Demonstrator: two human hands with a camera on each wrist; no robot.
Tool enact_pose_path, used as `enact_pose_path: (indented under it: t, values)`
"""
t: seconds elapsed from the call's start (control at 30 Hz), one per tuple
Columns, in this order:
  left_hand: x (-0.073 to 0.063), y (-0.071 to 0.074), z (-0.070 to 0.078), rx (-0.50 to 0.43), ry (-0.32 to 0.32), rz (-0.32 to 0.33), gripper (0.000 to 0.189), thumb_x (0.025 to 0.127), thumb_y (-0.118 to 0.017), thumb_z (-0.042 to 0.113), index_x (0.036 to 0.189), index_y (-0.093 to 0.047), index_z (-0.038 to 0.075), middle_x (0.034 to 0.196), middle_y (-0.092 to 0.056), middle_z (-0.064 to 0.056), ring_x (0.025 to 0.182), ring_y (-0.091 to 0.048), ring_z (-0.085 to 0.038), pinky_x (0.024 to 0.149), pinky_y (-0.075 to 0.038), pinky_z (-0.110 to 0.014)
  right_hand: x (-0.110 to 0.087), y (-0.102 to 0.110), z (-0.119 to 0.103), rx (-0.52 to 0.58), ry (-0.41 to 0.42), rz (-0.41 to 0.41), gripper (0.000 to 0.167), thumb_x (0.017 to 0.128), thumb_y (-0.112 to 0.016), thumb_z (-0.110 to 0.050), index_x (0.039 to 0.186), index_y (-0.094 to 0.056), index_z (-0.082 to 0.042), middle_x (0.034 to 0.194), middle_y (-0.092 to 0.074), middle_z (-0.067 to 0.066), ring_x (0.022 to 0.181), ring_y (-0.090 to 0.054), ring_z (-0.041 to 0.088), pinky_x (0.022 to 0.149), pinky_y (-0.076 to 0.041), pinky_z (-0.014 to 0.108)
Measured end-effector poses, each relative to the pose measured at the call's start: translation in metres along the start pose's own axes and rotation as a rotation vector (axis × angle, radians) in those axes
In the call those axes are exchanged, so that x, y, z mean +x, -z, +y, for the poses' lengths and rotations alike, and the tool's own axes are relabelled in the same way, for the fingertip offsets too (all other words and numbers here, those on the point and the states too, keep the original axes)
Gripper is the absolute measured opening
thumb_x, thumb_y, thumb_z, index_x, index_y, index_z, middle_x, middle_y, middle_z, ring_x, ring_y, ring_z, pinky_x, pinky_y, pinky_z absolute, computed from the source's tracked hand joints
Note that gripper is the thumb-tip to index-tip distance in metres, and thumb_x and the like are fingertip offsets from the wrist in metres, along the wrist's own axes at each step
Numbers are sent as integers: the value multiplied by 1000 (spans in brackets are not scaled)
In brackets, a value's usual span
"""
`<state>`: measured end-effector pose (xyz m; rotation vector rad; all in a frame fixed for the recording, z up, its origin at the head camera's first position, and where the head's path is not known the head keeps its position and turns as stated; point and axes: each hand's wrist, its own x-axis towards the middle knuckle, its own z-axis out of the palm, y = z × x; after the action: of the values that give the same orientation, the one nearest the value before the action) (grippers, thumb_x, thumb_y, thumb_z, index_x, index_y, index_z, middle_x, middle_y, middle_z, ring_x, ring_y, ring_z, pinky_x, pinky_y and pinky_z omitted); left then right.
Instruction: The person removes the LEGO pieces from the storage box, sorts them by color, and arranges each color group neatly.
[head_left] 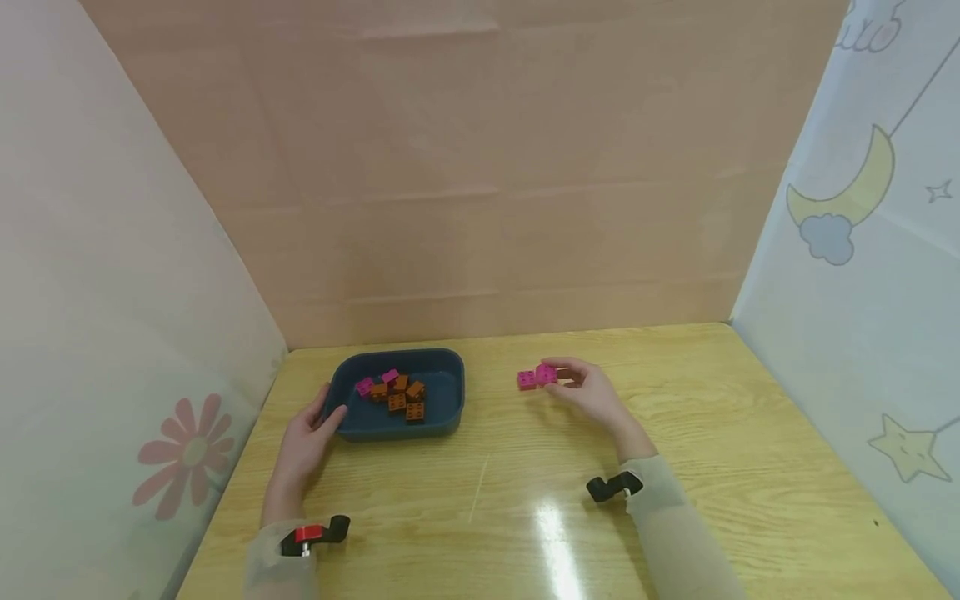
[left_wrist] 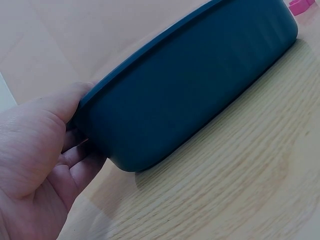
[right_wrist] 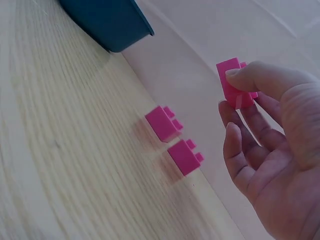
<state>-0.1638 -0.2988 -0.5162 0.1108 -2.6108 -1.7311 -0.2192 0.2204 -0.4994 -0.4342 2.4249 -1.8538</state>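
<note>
Pink plastic, a single brick (right_wrist: 233,92) is pinched between thumb and fingers of the right hand (head_left: 592,394), raised off the wooden table (head_left: 525,475) to the right of the dark blue tray (head_left: 397,432). Two more pink bricks (right_wrist: 162,123) rest close together below it, while the left hand (head_left: 306,433) grips the tray's left end, thumb at the rim; loose orange and pink pieces (head_left: 396,403) lie inside. Good handling here probably means a light, even pinch on the brick's flat faces, the spare fingers clear of its two neighbours so neither gets knocked, and a steady left grip so the tray cannot slide. In the head view only one of those neighbours is plain; the other seems masked by the held brick or hand, and whether the pair touch is hard to judge. The left fingertips are hidden, the tray's wall blocks its contents from the left wrist camera, and the right wrist camera crops the tray.
</note>
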Motion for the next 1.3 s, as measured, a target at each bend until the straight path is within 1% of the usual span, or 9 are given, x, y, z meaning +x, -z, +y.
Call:
enact_pose_path:
  t: [0.1, 0.3, 0.4, 0.53, 0.63, 0.8, 0.93, 1.03, 1.3]
  values:
    - [0, 0, 2, 9, 2, 1, 77, 110, -63, 41, 171, -24, 14, 176, -22, -7, 158, -28, -30, 121, -33, -31, -2, 5, 2, 13, -4, 13, 52, 99, -80, -12, 147, -63, -2, 137, -66, 21, 121, -66, 44, 91, -61, 29]
    - [-2, 0, 4, -2, 12, 1, 78, 110, -63, 41, 171, -24, 15, 176, -21, -6, 158, -28, -27, 119, -33, -26, -2, 14, 6, 1, -27, 39, 52, 99, -80, -14, 147, -64, -5, 143, -65, 20, 129, -64, 40, 93, -58, 24]
    - [-3, -1, 5, -13, 16, 1, 78, 110, -64, 40, 172, -23, 16, 176, -20, -7, 158, -28, -28, 120, -33, -27, -1, 21, 9, -17, -46, 54, 51, 99, -80, -14, 146, -65, -6, 146, -63, 19, 132, -63, 39, 98, -58, 30]
    - [-4, -1, 6, -25, 16, 7, 77, 109, -64, 39, 171, -24, 17, 176, -20, -8, 158, -29, -29, 116, -35, -20, 0, 29, 10, -76, -57, 69, 50, 100, -80, -19, 147, -65, -8, 146, -63, 18, 132, -61, 40, 107, -55, 45]
    - [-4, -1, 6, -21, 17, 9, 77, 109, -64, 40, 172, -24, 19, 176, -20, -7, 157, -30, -29, 113, -36, -15, -1, 34, 11, -111, -52, 70, 52, 100, -79, -23, 148, -63, -9, 147, -63, 17, 133, -60, 39, 111, -51, 52]
    - [-3, 0, 5, 7, 20, 5, 76, 110, -63, 42, 172, -24, 20, 176, -21, -6, 158, -29, -29, 114, -35, -16, -2, 42, 20, -127, -52, 64, 51, 101, -78, -20, 148, -64, -7, 147, -63, 18, 137, -57, 38, 113, -49, 53]
    - [-2, 0, 5, 8, 25, 3, 77, 109, -63, 43, 172, -24, 19, 175, -22, -6, 157, -30, -29, 113, -35, -15, 0, 47, 30, -133, -68, 31, 49, 102, -76, -16, 148, -63, -6, 147, -63, 18, 135, -59, 40, 111, -50, 54]
    - [-2, 0, 4, -5, 28, 1, 77, 109, -64, 42, 172, -24, 19, 175, -22, -6, 157, -31, -30, 112, -35, -13, 3, 51, 35, -136, -89, 1, 50, 102, -76, -18, 149, -62, -6, 148, -63, 18, 134, -60, 42, 111, -50, 55]
    - [-1, -1, 3, 9, 24, 10, 78, 109, -64, 41, 172, -24, 16, 176, -21, -9, 158, -29, -33, 117, -34, -22, 18, 62, 38, -168, -125, -47, 53, 102, -77, -22, 151, -61, -9, 149, -63, 15, 135, -60, 41, 116, -44, 60]
